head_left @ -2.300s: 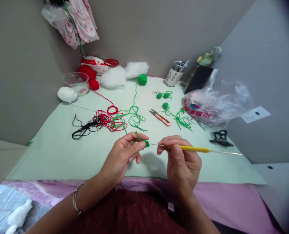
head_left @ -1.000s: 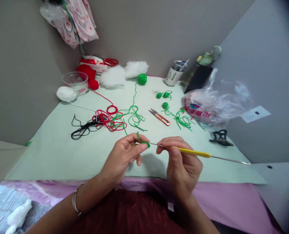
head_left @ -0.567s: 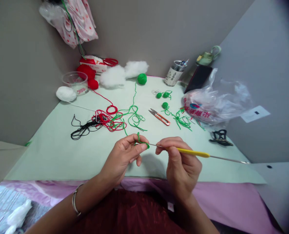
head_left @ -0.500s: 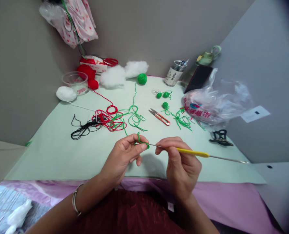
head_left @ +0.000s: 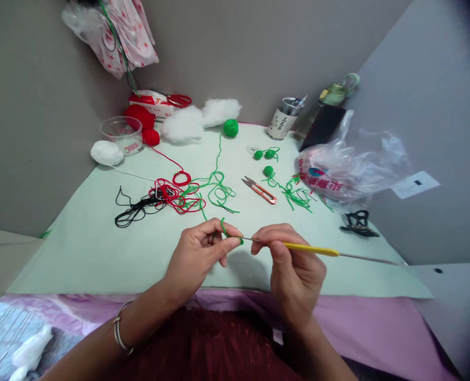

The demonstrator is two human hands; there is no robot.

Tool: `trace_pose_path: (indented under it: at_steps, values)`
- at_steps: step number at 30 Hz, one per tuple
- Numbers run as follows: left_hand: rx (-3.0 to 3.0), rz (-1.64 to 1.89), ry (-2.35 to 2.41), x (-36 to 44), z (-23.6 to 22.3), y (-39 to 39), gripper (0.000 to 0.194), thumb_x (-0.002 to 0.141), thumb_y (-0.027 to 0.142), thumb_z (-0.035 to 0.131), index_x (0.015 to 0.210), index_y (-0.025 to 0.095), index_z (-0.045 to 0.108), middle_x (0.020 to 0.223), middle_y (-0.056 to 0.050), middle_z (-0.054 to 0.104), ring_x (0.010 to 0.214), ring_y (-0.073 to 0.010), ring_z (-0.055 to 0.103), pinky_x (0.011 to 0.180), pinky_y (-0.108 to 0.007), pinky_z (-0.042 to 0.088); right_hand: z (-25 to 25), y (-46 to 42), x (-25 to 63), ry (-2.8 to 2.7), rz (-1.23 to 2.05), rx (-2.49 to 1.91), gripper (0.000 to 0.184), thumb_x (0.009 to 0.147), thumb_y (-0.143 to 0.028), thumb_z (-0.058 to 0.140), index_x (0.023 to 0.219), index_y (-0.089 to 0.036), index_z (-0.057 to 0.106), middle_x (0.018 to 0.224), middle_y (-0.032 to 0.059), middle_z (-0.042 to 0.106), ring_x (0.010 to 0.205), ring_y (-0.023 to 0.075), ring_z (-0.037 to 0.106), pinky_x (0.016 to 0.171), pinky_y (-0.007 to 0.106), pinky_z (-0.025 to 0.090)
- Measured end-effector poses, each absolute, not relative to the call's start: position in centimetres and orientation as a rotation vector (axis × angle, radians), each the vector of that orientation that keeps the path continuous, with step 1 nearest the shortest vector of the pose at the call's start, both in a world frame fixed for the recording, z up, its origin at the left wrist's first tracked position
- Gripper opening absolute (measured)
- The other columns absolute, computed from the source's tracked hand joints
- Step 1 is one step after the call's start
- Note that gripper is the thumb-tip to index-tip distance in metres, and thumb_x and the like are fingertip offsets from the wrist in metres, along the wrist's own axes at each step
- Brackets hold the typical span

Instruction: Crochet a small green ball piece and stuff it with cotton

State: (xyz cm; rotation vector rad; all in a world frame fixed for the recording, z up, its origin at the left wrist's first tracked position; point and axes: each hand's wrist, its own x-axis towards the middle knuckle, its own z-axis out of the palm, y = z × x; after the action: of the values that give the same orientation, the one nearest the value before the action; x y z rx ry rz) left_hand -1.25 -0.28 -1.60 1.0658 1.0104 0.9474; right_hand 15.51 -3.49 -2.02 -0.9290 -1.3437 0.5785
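Between thumb and fingers my left hand (head_left: pixel 203 255) pinches a small piece of green crochet work (head_left: pixel 241 241), mostly covered by the fingertips. Green yarn (head_left: pixel 223 226) loops over the left index finger. My right hand (head_left: pixel 296 272) is closed around a crochet hook (head_left: pixel 312 248) with a yellow grip, held almost level. The hook's thin metal tip reaches the green piece at my left fingertips; a second metal end points off to the right. Both hands hover above the near part of the table, close together but apart.
On the pale green table (head_left: pixel 111 264) lie tangled red yarn (head_left: pixel 183 177), black yarn (head_left: pixel 134 211), orange thread snips (head_left: pixel 259 190) and green yarn scraps (head_left: pixel 297 197). White stuffing (head_left: pixel 183 124) and a green yarn ball (head_left: pixel 230 128) are behind. At right: a plastic bag (head_left: pixel 349 169) and a black hair claw (head_left: pixel 358 225).
The hook tip has shifted slightly at the green piece, and the loop over my left index finger has moved a little left. Both hands stay nearly in place.
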Motion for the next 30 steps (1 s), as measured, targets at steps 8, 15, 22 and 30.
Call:
trace_pose_path:
  at_steps: [8,15,22,30]
  values:
    - [0.918,0.958,0.861,-0.5,-2.0,-0.5,0.02,0.083,0.034,0.086,0.087,0.018,0.075,0.063,0.006,0.058,0.047,-0.0049,0.052,0.047,-0.02,0.029,-2.4,-3.9,14.5,-1.325,0.439,-0.905,0.022,0.105,-0.015,0.056,0.103,-0.023,0.076,0.079,0.0007,0.071,0.077,0.0179,0.067,0.07,0.034,0.054]
    - [0.812,0.928,0.69,0.0,-1.0,-1.0,0.025,0.076,0.03,0.093,0.084,0.016,0.073,0.076,0.003,0.065,0.048,-0.0035,0.051,0.042,-0.017,0.032,-2.7,-3.3,14.3,-1.215,0.479,-0.933,0.019,0.105,-0.021,0.06,0.103,-0.027,0.078,0.087,0.0014,0.073,0.076,0.0172,0.067,0.07,0.034,0.054]
    - [0.738,0.998,0.717,-0.2,-1.4,-0.9,0.021,0.081,0.028,0.09,0.091,0.017,0.076,0.078,0.006,0.06,0.045,0.0004,0.038,0.047,-0.017,0.046,-2.3,-3.6,14.9,-1.085,0.652,-0.87,0.022,0.108,-0.023,0.057,0.101,-0.024,0.077,0.09,0.0004,0.071,0.073,0.0133,0.066,0.067,0.031,0.052]
    - [0.761,1.001,0.759,-0.3,-1.4,-0.6,0.017,0.08,0.027,0.089,0.087,0.018,0.076,0.069,0.008,0.056,0.044,-0.0014,0.037,0.046,-0.018,0.044,-2.5,-3.7,14.7,-1.203,0.633,-0.852,0.022,0.107,-0.019,0.057,0.103,-0.023,0.078,0.086,0.0008,0.07,0.076,0.015,0.067,0.067,0.033,0.051]
